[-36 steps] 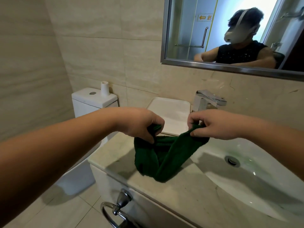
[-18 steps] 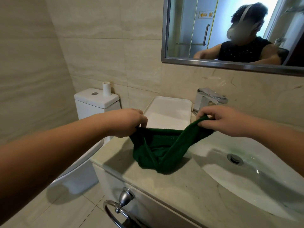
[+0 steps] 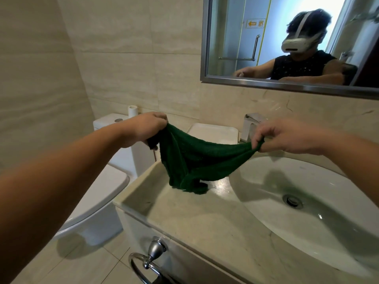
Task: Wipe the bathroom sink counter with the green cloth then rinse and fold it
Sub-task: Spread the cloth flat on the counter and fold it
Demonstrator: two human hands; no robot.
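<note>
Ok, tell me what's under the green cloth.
Under the green cloth, held up by the left hand and right hand, lies the marble counter. The spot beneath its sagging bottom fold is covered.

Arms reach forward, left hand (image 3: 147,128) and right hand (image 3: 287,138) apart, each seemingly pinching the green cloth (image 3: 196,158).

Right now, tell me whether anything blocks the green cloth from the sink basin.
Nothing visible does. The left hand and right hand pinch the green cloth over the counter, beside the basin, which holds nothing; the faucet stands behind it.
</note>
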